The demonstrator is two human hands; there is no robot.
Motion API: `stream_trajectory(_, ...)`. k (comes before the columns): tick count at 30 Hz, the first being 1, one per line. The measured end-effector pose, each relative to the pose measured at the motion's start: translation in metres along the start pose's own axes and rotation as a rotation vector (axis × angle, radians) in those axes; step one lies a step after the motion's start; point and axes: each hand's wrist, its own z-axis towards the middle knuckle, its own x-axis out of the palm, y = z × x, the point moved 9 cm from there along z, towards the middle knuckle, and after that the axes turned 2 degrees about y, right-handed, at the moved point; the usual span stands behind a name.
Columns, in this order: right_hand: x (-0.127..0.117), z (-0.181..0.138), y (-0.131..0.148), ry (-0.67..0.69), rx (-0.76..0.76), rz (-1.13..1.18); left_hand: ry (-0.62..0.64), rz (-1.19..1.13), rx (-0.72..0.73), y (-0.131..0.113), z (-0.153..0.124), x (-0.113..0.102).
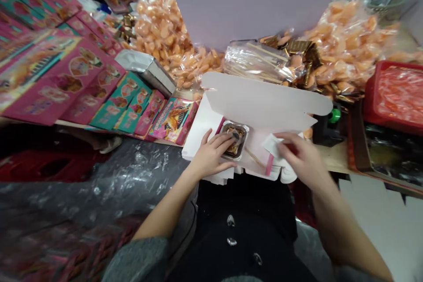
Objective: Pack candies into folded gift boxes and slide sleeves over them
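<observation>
An opened white cardboard box (264, 94) lies before me with its flaps spread. On its left part sits a small foil tray (246, 134) with gold-brown wrapped pieces in it. My left hand (214, 154) rests over the tray, fingers stretched out on its contents. My right hand (300, 156), slightly blurred, pinches a small white packet (272, 145) above the box's right part. A thin wooden stick (254, 157) lies in the box between tray and packet.
Pink and teal printed boxes (125, 101) stand at left beside a stack of foil trays (147, 68). Bagged wooden sticks (254, 61) lie behind the box, between heaps of orange pieces (161, 35). A red bin (370, 97) of wrapped red items is at right.
</observation>
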Motion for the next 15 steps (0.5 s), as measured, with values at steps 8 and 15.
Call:
stream_trajectory(8, 0.034, 0.022, 0.014, -0.124, -0.081, -0.293, 0.012, -0.060, -0.010, 0.007, 0.001, 0.006)
stream_trajectory(15, 0.051, 0.001, 0.046, -0.232, -0.351, -0.477, -0.046, 0.046, 0.050, 0.004, -0.003, 0.003)
